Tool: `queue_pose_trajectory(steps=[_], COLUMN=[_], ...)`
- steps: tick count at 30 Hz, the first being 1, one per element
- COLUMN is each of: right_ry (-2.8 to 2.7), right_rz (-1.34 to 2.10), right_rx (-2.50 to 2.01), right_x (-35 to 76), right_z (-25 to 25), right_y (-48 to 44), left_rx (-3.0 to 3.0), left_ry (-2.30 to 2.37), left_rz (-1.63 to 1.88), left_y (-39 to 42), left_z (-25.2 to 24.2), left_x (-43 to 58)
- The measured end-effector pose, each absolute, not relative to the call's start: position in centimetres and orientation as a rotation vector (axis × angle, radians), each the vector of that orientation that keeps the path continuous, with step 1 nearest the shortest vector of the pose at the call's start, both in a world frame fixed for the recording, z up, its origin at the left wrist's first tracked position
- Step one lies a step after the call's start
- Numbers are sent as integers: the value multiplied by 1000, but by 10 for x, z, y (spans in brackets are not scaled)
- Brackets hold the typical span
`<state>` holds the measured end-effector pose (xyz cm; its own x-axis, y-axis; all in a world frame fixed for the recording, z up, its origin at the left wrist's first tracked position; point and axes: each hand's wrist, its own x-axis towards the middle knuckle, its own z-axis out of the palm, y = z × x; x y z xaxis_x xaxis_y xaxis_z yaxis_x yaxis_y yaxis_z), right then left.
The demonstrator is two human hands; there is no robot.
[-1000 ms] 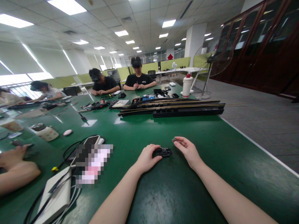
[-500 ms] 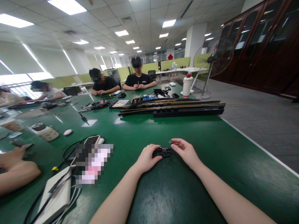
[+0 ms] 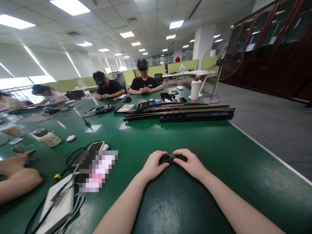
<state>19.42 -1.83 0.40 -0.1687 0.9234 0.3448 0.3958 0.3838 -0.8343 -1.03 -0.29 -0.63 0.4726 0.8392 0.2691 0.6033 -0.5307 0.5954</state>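
Observation:
On the green table (image 3: 175, 195) in front of me lies a small black plastic housing (image 3: 169, 159), with fine parts showing in its top. My left hand (image 3: 154, 165) grips the housing from the left, thumb in front and fingers behind. Closed at its right end is my right hand (image 3: 191, 163), the fingertips pinching over the housing. A small bluish piece (image 3: 172, 156) shows at those fingertips, too tiny to name and partly covered.
Long black strips (image 3: 197, 115) with thin brass-coloured rods lie across the table beyond my hands. A phone (image 3: 95, 148), cables and a white box (image 3: 57, 203) sit to the left, beside another person's arm (image 3: 21, 180). A white bottle (image 3: 195, 90) stands farther back; several people sit around.
My right hand has moved left and down, bringing the small piece from beside the housing onto its right end. My left hand keeps its hold on the housing.

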Motion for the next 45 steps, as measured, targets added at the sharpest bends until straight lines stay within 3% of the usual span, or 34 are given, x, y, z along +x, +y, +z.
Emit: queue_pose_trajectory(steps=[17, 31, 45], right_ry=[-2208, -2279, -1913], right_rz=[286, 233, 741], right_rx=[-1173, -1229, -1239], right_x=[194, 190, 198], right_z=[-2, 7, 4], right_y=[-20, -26, -19], left_rx=[2304, 2291, 2279], left_ry=[1204, 1189, 1211], left_rz=[778, 801, 800], left_y=[-2, -1, -1], left_z=[-7, -9, -11], left_x=[-9, -9, -10])
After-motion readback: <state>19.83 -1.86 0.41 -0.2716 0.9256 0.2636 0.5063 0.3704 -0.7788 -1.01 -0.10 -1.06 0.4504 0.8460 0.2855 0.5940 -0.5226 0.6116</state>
